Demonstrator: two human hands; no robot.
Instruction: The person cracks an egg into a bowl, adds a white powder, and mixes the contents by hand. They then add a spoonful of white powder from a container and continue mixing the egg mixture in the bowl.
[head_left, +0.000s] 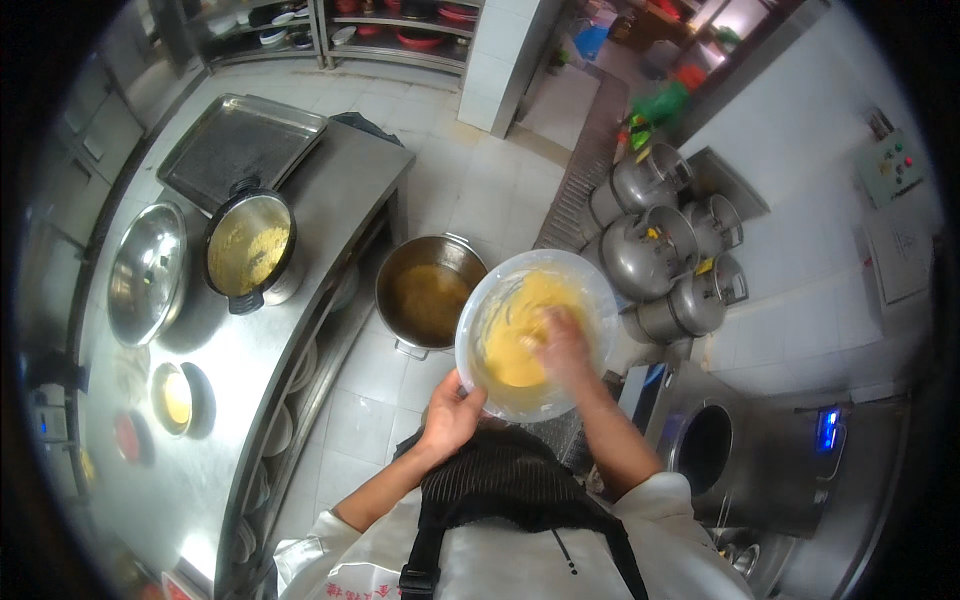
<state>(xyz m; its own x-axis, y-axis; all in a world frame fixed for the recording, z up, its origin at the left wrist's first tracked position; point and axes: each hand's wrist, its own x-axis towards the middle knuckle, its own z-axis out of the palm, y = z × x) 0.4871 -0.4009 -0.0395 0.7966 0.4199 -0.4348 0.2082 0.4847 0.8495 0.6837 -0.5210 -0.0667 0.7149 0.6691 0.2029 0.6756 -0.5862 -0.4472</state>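
A translucent white plastic bowl (536, 409) with yellow batter (517, 352) is held in front of my body. My left hand (454, 416) grips its near left rim, thumb on the inside edge. My right hand (562, 341) is inside the bowl, blurred by motion, with its fingers in the batter; they look spread, though the blur hides their exact shape. Beyond the bowl to the left, a large metal pot (431, 292) with brownish contents stands low, near the tiled floor.
On the steel table (322, 202) at left are a baking tray (240, 142), a black-rimmed pot (251, 244) with yellow residue, a shiny metal basin (146, 274) and a small bowl (174, 397). Several gas cylinders (645, 247) stand at right, near a steel stove unit (765, 450).
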